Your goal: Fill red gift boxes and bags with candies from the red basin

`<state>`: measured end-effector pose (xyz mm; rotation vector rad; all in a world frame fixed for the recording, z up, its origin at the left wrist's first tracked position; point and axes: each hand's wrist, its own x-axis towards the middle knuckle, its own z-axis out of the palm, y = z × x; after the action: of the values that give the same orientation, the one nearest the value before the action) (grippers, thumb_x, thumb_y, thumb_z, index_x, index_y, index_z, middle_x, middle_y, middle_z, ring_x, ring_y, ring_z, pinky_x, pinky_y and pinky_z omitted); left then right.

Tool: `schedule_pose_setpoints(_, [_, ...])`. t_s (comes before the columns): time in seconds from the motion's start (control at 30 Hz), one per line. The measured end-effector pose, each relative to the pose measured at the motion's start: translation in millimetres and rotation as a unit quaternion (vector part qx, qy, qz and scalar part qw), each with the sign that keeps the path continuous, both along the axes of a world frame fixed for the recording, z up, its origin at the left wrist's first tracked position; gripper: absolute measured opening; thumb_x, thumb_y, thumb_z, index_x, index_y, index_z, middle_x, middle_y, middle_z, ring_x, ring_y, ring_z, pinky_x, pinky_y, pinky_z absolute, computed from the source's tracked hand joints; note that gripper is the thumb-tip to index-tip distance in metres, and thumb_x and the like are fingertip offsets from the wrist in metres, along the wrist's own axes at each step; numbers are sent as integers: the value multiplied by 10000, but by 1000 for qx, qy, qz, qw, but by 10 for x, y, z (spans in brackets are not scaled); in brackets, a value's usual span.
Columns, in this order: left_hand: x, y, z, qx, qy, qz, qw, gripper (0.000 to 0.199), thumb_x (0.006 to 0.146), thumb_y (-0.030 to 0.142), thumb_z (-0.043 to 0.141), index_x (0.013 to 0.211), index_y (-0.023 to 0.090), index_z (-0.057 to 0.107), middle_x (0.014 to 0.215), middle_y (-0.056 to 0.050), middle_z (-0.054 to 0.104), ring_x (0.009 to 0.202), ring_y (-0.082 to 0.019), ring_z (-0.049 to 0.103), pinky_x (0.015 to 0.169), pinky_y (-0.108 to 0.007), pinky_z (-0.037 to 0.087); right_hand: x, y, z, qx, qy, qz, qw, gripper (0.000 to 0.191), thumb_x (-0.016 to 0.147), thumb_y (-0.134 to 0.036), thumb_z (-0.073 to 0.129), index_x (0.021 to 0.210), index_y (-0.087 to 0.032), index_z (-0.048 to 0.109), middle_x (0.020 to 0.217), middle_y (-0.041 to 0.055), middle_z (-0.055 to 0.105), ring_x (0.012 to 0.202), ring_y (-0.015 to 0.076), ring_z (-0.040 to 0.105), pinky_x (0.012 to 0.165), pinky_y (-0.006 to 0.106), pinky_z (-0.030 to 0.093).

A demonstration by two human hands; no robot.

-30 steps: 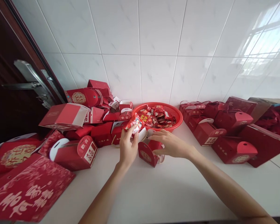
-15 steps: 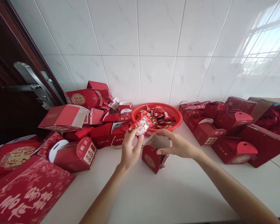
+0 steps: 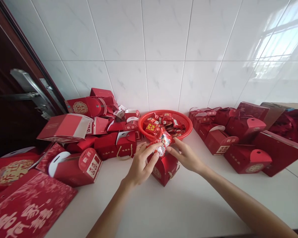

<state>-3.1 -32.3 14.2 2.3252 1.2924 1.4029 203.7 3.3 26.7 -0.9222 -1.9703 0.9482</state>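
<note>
My left hand [image 3: 141, 165] pinches a shiny red-and-white wrapped candy packet [image 3: 162, 140] between thumb and fingers, above a small red gift box [image 3: 165, 168]. The box stands on the white tabletop with a twisted cord handle on its right face. The packet and both hands cover its top. My right hand [image 3: 186, 153] is at the packet's right edge, thumb and forefinger closed in. Whether they grip the packet or the box's upper edge cannot be made out. Just behind is a red plastic basket [image 3: 190, 127] of wrapped sweets.
Red gift boxes [image 3: 79, 165] are piled on the left, beside a dark door with a metal handle [image 3: 22, 96]. More red boxes [image 3: 221, 140] stand in rows on the right, near an open carton [image 3: 275, 117]. A tiled wall [image 3: 164, 79] rises behind.
My left hand has brought the packet rightward and down over the box. My right fingers, earlier spread at the box's opening, have closed in beside the packet. The box's pale inside is now hidden.
</note>
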Motion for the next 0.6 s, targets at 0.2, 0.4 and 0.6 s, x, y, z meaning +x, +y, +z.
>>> schedule_pose_setpoints(0.2, [1, -29, 9, 33, 50, 27, 998, 537, 1011, 287, 448, 1537, 241, 349, 1023, -27, 771, 946, -194, 688, 1128, -439, 283, -19, 55, -20, -36, 66, -26, 997, 438, 918, -658, 506, 887, -221, 505, 747, -6, 611, 696, 163, 572, 585, 259, 462])
schedule_pose_setpoints(0.4, [-35, -27, 13, 43, 22, 96, 994, 430, 948, 282, 522, 1374, 228, 514, 711, 59, 728, 705, -157, 675, 1074, -423, 311, 70, 71, 31, -19, 42, -64, 997, 397, 923, -590, 523, 894, -200, 587, 703, -6, 613, 688, 171, 572, 607, 270, 465])
schedule_pose_setpoints(0.6, [-30, -56, 59, 7, 70, 89, 994, 98, 813, 192, 498, 757, 240, 562, 766, 33, 734, 668, -164, 641, 1086, -472, 280, 106, -7, 160, 29, -61, -38, 997, 264, 917, -380, 539, 785, -183, 656, 712, -9, 604, 722, 164, 534, 647, 268, 437])
